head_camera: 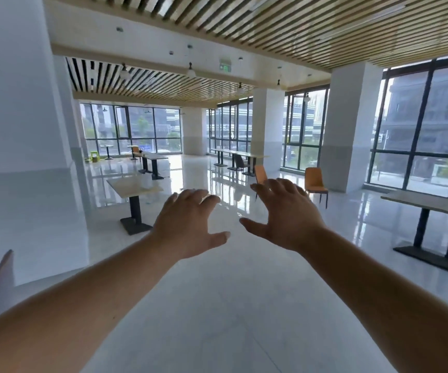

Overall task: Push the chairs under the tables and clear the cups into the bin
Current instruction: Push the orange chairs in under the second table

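1. Both hands are out in front, palms down, holding nothing. The left hand [187, 224] has its fingers [204, 196] loosely curled forward with the thumb sticking out, and the right hand [284, 214] is spread wide open.
2. The right hand's fingers cover the lower part of an orange chair [260, 174], so only its backrest peeks out above them.
3. A second orange chair [315, 183] stands alone on the glossy floor [217, 292] by a white pillar [349, 125], well apart from any bench.
4. The nearest bench [132, 185], on the left, has something pale on top. It could be a cup, but it's too washed out to tell.
5. The bench on the right [432, 204] is cut off by the frame edge.
6. Further back, a dark chair [239, 161] sits at a long window bench [239, 153], and another orange chair [135, 150] by the far left bench [151, 156] is mostly hidden.
7. There's something green [94, 156] on the floor at the far left, too small to identify.
8. A blurry pale shape [1, 286] at the bottom left corner is unreadable.
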Motion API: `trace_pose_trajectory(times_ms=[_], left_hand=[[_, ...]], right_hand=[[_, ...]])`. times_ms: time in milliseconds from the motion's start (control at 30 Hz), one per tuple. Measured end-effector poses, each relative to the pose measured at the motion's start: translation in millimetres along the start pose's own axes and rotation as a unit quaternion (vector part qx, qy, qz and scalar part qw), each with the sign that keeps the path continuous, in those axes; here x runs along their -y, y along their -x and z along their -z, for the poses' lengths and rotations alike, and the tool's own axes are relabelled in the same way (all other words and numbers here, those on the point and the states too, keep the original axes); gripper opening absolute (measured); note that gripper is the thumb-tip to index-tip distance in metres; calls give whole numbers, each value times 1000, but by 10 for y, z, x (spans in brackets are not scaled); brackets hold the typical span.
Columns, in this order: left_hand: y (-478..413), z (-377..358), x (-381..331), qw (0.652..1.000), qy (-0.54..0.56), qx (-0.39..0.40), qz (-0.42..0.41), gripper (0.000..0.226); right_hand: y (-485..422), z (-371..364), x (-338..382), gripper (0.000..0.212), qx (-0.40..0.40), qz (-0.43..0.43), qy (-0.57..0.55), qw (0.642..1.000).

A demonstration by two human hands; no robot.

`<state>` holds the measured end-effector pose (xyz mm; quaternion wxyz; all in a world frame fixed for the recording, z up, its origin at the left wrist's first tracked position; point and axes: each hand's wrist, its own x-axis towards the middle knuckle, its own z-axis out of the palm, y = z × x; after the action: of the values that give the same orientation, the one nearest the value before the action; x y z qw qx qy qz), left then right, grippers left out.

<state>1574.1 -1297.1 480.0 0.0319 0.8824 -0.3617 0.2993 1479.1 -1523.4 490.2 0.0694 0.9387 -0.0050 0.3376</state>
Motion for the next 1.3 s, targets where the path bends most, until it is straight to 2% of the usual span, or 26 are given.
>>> trace_pose_trajectory(times_ms=[133,267,667,867,1033,1133,1300], left_hand=[[-493,-523,757,997,-29,37,64,87],[-714,-914,1672,986,-59,48,145,86],[-465,-2220,4785,920,-98,98,367,94],[-557,-2622,6329,900,-112,112,405,89],[-724,-3038,7353,886,-134,108,431,87],[-744,-3383,7952,876,-148,111,445,87],[-655,-3983,8964,836,-161,149,503,88]], right_hand=[[-979,-961,5,91,23,51,-45,997],[-2018,-1791,340,91,36,112,-91,989],[-4352,-4027,2733,88,51,275,-185,942],[-5515,-4796,3688,91,69,329,-167,927],[-6397,-5469,4392,91,67,363,-184,911],[-6902,-5994,4918,91,65,393,-199,896],[-7691,-6994,5996,93,74,463,-234,852]])
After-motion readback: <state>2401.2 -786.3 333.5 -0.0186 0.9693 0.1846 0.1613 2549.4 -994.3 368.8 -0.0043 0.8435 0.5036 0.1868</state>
